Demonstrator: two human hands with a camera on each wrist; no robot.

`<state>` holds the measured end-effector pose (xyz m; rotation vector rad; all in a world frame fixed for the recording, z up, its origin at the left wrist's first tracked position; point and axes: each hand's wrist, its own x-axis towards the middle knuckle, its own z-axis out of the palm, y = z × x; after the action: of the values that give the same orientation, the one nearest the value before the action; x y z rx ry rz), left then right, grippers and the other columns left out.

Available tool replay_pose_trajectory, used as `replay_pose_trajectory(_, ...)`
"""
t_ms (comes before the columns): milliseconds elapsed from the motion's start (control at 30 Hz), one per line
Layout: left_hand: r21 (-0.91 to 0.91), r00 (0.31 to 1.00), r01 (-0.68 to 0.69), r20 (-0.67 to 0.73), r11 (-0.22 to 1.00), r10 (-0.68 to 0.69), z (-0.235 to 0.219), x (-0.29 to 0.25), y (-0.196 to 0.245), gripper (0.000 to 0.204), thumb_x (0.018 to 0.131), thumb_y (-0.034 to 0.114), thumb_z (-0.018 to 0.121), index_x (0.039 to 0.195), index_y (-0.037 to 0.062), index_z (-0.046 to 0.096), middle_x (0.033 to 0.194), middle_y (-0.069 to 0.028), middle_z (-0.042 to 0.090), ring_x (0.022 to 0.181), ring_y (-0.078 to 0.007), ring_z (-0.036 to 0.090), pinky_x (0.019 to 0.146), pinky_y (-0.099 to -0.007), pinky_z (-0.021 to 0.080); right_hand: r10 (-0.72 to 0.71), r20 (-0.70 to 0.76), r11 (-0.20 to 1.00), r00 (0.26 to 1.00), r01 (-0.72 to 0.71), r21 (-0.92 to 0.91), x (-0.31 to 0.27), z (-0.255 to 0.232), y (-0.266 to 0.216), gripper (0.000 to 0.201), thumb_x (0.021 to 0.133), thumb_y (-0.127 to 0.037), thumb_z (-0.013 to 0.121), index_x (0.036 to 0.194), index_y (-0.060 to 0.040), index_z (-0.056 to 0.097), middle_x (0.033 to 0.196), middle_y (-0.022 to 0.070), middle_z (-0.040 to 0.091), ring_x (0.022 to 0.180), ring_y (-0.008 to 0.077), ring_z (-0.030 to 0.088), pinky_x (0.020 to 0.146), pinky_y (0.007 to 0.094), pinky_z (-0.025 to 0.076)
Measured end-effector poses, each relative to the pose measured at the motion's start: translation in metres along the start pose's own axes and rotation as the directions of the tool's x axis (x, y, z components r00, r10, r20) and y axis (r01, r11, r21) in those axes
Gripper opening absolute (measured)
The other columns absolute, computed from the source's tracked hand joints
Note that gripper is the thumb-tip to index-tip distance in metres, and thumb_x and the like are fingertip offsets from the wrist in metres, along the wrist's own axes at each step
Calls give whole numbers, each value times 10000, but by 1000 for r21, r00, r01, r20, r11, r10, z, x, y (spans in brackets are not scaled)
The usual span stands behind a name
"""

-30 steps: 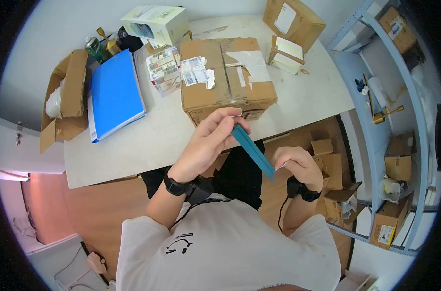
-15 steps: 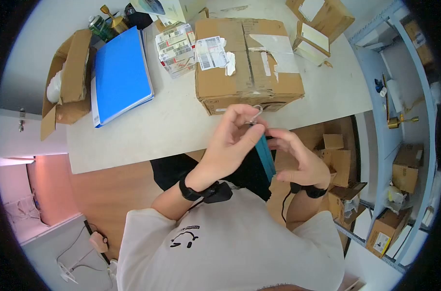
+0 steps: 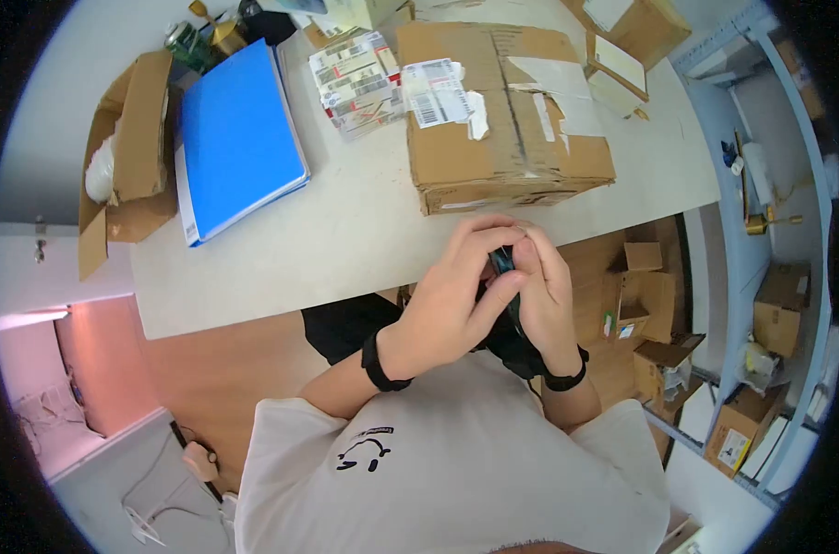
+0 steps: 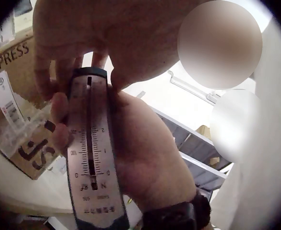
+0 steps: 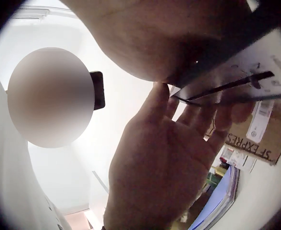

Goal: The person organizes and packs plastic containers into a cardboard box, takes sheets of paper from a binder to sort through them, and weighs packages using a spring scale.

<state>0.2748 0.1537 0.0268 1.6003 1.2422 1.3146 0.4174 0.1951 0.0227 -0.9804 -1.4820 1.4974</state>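
Observation:
Both hands are close together just off the table's front edge, around a spring scale (image 4: 95,196). Its flat face has two columns of numbered marks and a central slot, with an N near the bottom. My left hand (image 3: 447,291) holds the upper end, thumb on the near side and fingers arched over the top. Fingers of my right hand (image 3: 549,300) curl round the body, as the left wrist view shows. From the head only a dark sliver of the scale (image 3: 502,260) appears between the hands. The hook end is hidden by fingers.
A large taped cardboard box (image 3: 479,157) stands just beyond the hands on the white table (image 3: 271,268). To its left lie labelled small packs (image 3: 355,83), a blue binder (image 3: 239,138) and an open carton (image 3: 142,138). A blue-grey shelf rack (image 3: 729,268) with boxes stands at right.
My right hand has left the scale's lower end, risen beside the left and now grips the body. The scale has turned, hiding its teal side. The wire hook visible earlier is covered.

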Motion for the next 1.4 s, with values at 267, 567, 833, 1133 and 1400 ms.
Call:
replay_pose_trajectory(267, 68, 911, 80, -410, 995, -45, -57, 2, -28, 313, 884, 4, 696, 1187, 8, 617, 1233, -186, 614, 1115, -330, 602, 983, -391, 478, -170, -50, 966, 984, 157, -203, 23, 37, -1, 198, 1047, -123, 536, 1037, 41, 647, 826, 108, 670, 703, 164, 627, 658, 294, 493)
replay_pose_trajectory(567, 243, 951, -119, -252, 963, 181, -66, 26, -50, 576, 834, -75, 701, 1378, 79, 590, 1234, -156, 636, 1031, -303, 677, 897, -360, 556, -355, -47, 760, 934, 259, -596, 40, 59, -3, 129, 990, -113, 597, 928, -10, 642, 722, 171, 623, 608, 310, 632, 556, 391, 465)
replay_pose_trajectory(833, 241, 973, -110, -170, 964, 153, -53, 25, -44, 463, 869, -94, 656, 1308, 52, 636, 1117, -162, 651, 958, -290, 681, 829, -361, 574, 200, -116, 980, 973, -199, 16, 24, 43, -2, 298, 1069, -244, 514, 952, -2, 644, 766, 90, 700, 629, 136, 666, 549, 263, 504)
replay_pose_trajectory(1133, 226, 977, -102, -158, 969, 140, -33, 27, -39, 344, 879, -31, 707, 1215, 28, 662, 931, -139, 674, 837, -267, 706, 758, -345, 588, 345, -132, 917, 929, -304, 259, 6, 25, -8, 349, 1074, -314, 497, 983, -13, 649, 824, 108, 729, 644, 142, 684, 558, 250, 533)
replay_pose_trajectory(1400, 245, 970, -131, -168, 961, 175, -17, 29, -32, 265, 896, 19, 725, 1152, -11, 660, 928, -176, 728, 833, -282, 748, 722, -344, 600, 1, -333, 966, 943, -88, -244, 3, 14, 8, 312, 1030, -219, 577, 896, 51, 657, 670, 122, 652, 581, 93, 546, 547, 277, 443)
